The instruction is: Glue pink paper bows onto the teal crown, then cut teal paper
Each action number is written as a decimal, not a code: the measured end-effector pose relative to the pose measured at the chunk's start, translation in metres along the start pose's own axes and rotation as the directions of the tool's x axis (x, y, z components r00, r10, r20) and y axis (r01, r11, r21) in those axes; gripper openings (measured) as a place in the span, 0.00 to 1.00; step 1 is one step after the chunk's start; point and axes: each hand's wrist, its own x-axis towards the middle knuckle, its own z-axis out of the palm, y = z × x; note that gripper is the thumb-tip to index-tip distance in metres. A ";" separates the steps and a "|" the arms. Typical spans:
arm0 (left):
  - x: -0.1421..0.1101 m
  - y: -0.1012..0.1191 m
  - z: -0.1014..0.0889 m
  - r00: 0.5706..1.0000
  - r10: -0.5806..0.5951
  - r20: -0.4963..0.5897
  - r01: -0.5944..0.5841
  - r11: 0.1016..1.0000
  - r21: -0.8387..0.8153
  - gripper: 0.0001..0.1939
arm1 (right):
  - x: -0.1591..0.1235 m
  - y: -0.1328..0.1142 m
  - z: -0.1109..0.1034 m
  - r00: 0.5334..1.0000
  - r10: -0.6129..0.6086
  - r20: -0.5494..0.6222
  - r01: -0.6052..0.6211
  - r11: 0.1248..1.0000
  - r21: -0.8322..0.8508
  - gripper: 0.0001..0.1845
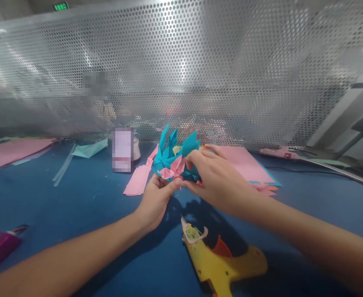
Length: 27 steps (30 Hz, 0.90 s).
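Holding the blue origami assembly [163, 160] above the surface [101, 202], I gripped its lower left side between thumb and fingers of my left hand [155, 198]. My right hand [214, 171] closed on its right side, thumb near the pink paper flower [175, 166]. The paper appeared light, crisp and easily crushed; the folded base seemed a safer hold than the pointed petals.

Single head cam sat nr, abv & behind the fingers [195, 158], facing fwd/down over blue tabletop [76, 206] to perf. metal panel [181, 62] beyond them.
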 end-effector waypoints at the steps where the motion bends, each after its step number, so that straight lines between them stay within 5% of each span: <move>1: 0.000 -0.001 0.000 1.000 -0.002 -0.008 0.002 1.000 -0.007 0.18 | -0.001 0.002 0.000 1.000 0.014 0.000 -0.014 1.000 0.026 0.12; 7: 0.001 -0.001 -0.001 0.997 -0.069 0.022 0.071 0.994 -0.083 0.15 | -0.002 0.007 0.004 0.999 0.033 -0.014 -0.031 0.995 0.094 0.17; 14: 0.000 -0.002 -0.003 0.989 -0.088 0.116 0.097 0.993 -0.070 0.13 | -0.002 0.005 0.009 0.999 0.032 -0.036 -0.027 0.992 0.123 0.10; 27: 0.000 -0.002 -0.003 0.990 -0.058 0.126 0.065 0.997 -0.052 0.18 | -0.003 0.004 0.009 0.999 0.038 -0.022 -0.035 0.990 0.139 0.06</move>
